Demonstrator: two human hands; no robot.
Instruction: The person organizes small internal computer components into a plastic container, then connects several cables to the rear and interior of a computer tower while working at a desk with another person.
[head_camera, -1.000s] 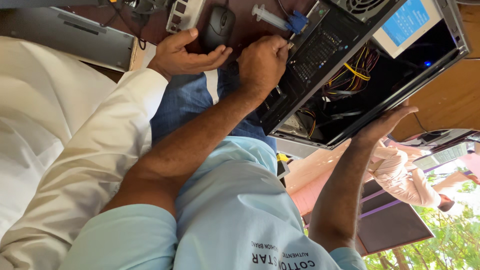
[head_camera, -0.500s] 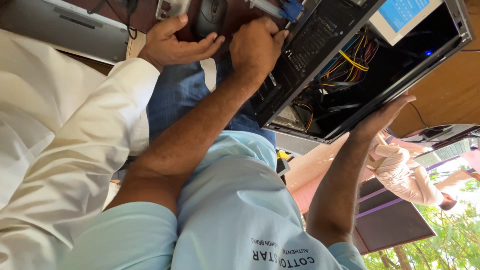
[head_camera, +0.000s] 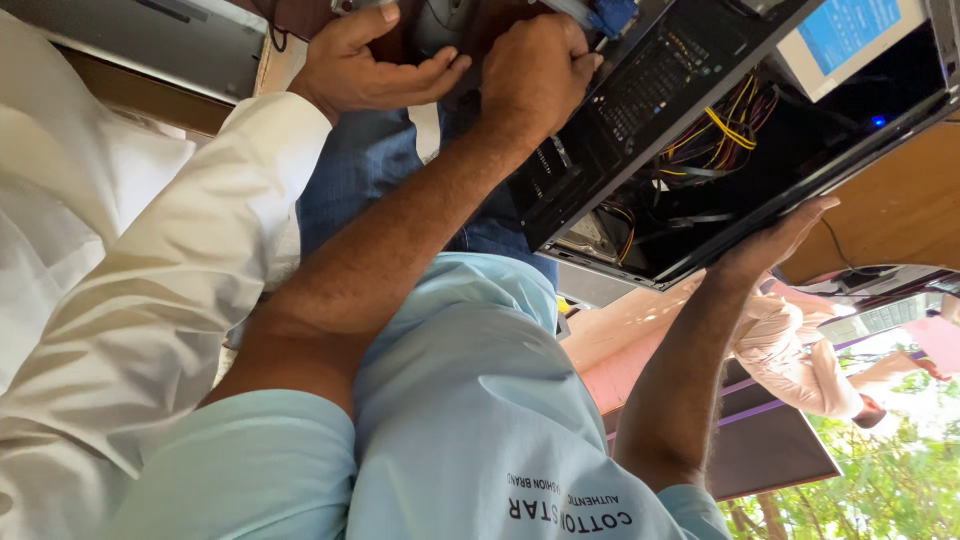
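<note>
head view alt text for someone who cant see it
A person in a light blue shirt handles an open black computer case, left hand curled at its back edge by a blue cable plug, right hand flat against its lower rim. Another person's hand, in a white sleeve, is cupped beside the left hand.

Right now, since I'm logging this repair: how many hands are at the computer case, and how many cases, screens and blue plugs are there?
Hands: 3 (left hand, right hand, co-worker's white-sleeved hand)
Open black metal computer case: 1
Blue-lit flat screen: 1
Blue plastic cable plug: 1
Total: 6
</note>
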